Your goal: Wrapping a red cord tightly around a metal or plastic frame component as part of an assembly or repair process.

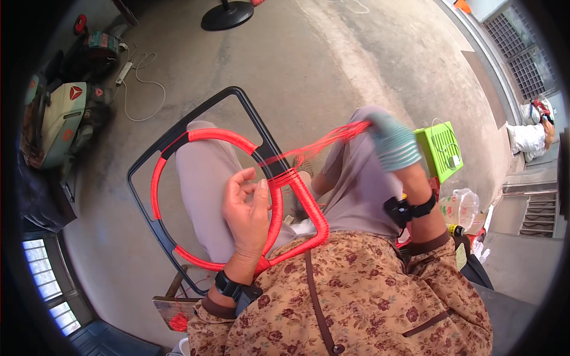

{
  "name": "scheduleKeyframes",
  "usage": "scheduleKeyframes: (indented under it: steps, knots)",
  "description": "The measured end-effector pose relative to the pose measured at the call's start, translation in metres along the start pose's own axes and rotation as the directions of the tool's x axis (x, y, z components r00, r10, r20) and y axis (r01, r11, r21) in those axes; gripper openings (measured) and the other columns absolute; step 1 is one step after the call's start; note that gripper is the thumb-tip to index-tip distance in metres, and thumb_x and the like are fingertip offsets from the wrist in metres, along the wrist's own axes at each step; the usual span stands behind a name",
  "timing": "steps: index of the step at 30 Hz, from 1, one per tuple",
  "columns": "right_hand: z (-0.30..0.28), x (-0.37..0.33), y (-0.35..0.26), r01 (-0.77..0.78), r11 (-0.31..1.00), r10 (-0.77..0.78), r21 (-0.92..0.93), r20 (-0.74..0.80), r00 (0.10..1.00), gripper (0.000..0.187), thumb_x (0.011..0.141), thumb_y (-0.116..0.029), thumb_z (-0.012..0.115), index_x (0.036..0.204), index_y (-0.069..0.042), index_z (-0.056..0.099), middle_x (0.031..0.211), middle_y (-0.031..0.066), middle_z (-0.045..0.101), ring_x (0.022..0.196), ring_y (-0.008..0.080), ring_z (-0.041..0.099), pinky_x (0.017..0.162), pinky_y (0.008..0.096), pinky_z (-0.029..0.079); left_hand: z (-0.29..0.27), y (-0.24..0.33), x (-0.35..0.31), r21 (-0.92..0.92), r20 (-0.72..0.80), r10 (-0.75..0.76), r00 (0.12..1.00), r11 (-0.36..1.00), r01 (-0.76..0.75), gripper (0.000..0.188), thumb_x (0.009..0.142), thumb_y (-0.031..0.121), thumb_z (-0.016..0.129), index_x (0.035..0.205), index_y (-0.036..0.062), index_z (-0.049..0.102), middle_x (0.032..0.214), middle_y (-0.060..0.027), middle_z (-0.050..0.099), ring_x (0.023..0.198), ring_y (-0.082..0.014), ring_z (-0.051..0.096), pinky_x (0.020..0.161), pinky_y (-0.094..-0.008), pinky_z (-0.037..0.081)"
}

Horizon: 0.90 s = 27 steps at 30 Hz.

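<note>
**Red-wound black ring-in-frame [263, 155] on lap, red cord strands [329, 140] run out to right hand [395, 142]**

Hands: right, in a teal-and-white striped knit glove, was closed on the strands; motion-blurred, so finger detail couldn't be read. Left hand [247, 207] was bare, fingers loosely curled and part spread, in front of the ring's right side. Couldn't tell if it touched.

Frame: leaned across the left thigh of the pale grey trousers [205, 196], red-wound near corner at the edge of the tan floral jacket [356, 291]. Strands met it at the black joint between ring and outer bar.

Containers: bright green slotted plastic box [438, 151] stood just beyond the right thigh, white cord and plug against its slotted face; inside not readable. Clear plastic bag [462, 206] sat near it, contents unclear. White sacks [525, 137] lay by the right wall.

Edges/room: frame's far corner overhung the grey concrete floor [285, 65], well apart from the black round base [227, 16]. Left, floor ran from the frame's side to a white power strip [124, 73] and its looped cable. Lower left, a wooden board [162, 307] carrying a red cord tuft [179, 322] was near the frame's lower edge.
</note>
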State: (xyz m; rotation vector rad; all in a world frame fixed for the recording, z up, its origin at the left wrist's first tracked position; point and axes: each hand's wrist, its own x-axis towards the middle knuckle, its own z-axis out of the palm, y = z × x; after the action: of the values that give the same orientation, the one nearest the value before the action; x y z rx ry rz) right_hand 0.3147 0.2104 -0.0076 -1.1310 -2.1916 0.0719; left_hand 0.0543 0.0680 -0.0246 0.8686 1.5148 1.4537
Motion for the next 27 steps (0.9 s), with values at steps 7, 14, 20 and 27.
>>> scheduleKeyframes:
  steps: [7,14,20,27]
  knots:
    - [-0.054,-0.048,0.123,-0.507,0.139,0.871,0.851,0.139,0.471,0.02,0.09,-0.022,0.056,0.102,-0.006,0.055,0.096,0.0107,0.062,0.087,0.0244,0.063,0.076,0.0364,0.053,0.004,-0.008,0.003,-0.242,0.13,-0.126,0.984,0.958,0.155,0.024,0.091,0.012,0.056,0.11,-0.0015,0.048,0.094,-0.0072,0.061,0.069,-0.0075,0.058,0.052,-0.0193,0.05]
    - [0.012,-0.01,0.007,-0.613,-0.018,0.572,0.79,0.511,0.641,0.017,0.082,-0.013,0.061,0.096,-0.009,0.053,0.072,0.0013,0.053,0.058,0.0113,0.052,0.048,0.0253,0.045,0.005,-0.005,0.004,-0.295,0.174,-0.228,0.958,0.916,0.272,0.028,0.091,0.011,0.057,0.114,-0.0009,0.046,0.091,-0.0093,0.063,0.059,-0.0132,0.062,0.049,-0.0232,0.053]
    - [0.055,-0.007,-0.07,-0.883,0.044,0.032,0.467,0.883,0.468,0.036,0.09,-0.029,0.057,0.113,-0.001,0.059,0.085,0.0007,0.062,0.068,0.0081,0.056,0.059,0.0219,0.049,0.008,-0.01,0.004,-0.332,0.189,-0.172,0.967,0.916,0.227,0.041,0.09,0.01,0.058,0.125,-0.0014,0.039,0.088,-0.0098,0.062,0.061,-0.0151,0.063,0.049,-0.0248,0.054]
    - [0.048,-0.015,-0.044,-0.867,-0.091,0.132,0.489,0.869,0.476,0.03,0.088,-0.031,0.061,0.103,-0.004,0.06,0.095,0.006,0.065,0.081,0.0116,0.061,0.068,0.0256,0.051,0.004,-0.005,0.004,-0.334,0.199,-0.223,0.954,0.9,0.28,0.019,0.091,0.009,0.057,0.106,0.0025,0.048,0.08,-0.0083,0.062,0.058,-0.0151,0.063,0.048,-0.0251,0.054]
